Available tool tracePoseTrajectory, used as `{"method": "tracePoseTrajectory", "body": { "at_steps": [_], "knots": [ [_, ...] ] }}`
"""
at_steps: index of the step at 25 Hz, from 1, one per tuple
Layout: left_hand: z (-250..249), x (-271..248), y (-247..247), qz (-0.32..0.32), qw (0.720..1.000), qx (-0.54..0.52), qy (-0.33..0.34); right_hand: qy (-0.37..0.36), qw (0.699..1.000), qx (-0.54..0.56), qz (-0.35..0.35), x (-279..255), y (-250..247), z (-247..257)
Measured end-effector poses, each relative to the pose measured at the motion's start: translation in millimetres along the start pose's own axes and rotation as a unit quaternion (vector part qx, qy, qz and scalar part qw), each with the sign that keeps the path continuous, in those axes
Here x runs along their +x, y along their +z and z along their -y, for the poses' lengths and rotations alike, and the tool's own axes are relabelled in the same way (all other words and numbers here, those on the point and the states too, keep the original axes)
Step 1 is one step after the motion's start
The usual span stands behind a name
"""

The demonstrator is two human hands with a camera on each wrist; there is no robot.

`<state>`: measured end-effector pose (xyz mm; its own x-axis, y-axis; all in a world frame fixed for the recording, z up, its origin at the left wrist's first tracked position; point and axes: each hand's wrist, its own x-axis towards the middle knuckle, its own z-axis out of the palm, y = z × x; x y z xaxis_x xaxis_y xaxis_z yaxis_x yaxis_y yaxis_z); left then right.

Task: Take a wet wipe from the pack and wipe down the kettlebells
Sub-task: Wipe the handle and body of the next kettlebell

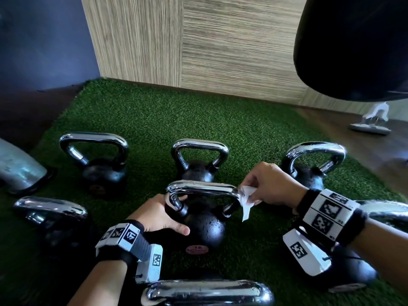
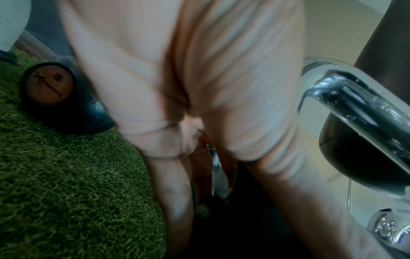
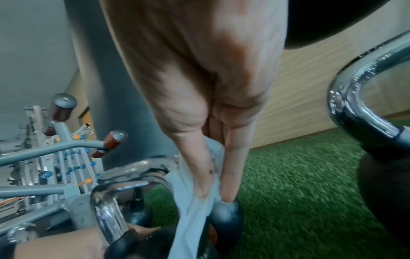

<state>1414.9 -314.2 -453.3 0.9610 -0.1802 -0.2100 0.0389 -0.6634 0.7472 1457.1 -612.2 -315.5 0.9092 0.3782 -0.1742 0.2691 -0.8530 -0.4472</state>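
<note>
A black kettlebell (image 1: 205, 224) with a chrome handle (image 1: 203, 187) stands on the green turf, speckled with droplets. My left hand (image 1: 163, 215) grips its left side: fingers curl round the handle's left post and the thumb lies on the ball. My right hand (image 1: 265, 186) pinches a crumpled white wet wipe (image 1: 247, 199) against the handle's right corner; a strip of wipe hangs down. In the right wrist view, finger and thumb of the right hand (image 3: 213, 198) clamp the wipe (image 3: 193, 219) beside the handle (image 3: 111, 210). The left wrist view is mostly the left hand (image 2: 188, 175). No wipe pack is in view.
Several more kettlebells ring this one: back left (image 1: 103, 171), back middle (image 1: 198, 166), back right (image 1: 309, 173), near left (image 1: 55, 219), near right (image 1: 353, 272), and a handle at the bottom (image 1: 207, 292). A black bag (image 1: 353, 45) hangs top right. A wood-panel wall (image 1: 220, 40) bounds the turf.
</note>
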Motion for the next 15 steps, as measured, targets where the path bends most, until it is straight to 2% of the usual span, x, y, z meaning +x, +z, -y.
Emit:
{"method": "tracePoseTrajectory", "body": {
  "at_steps": [4,10,13,15],
  "knots": [
    [3,0,1,-0.001,1.0,-0.008,-0.013,0.05,0.987,0.142,0.061,6,19,-19],
    [2,-3,2,-0.011,0.999,-0.012,-0.03,0.08,0.956,0.277,0.051,11,58,-42],
    [0,-7,4,-0.011,0.999,-0.017,-0.039,0.093,0.946,0.308,0.044,10,75,-49],
    [-1,-11,1,0.007,0.999,0.002,-0.044,0.096,0.955,0.277,0.047,12,64,-52]
  ]
}}
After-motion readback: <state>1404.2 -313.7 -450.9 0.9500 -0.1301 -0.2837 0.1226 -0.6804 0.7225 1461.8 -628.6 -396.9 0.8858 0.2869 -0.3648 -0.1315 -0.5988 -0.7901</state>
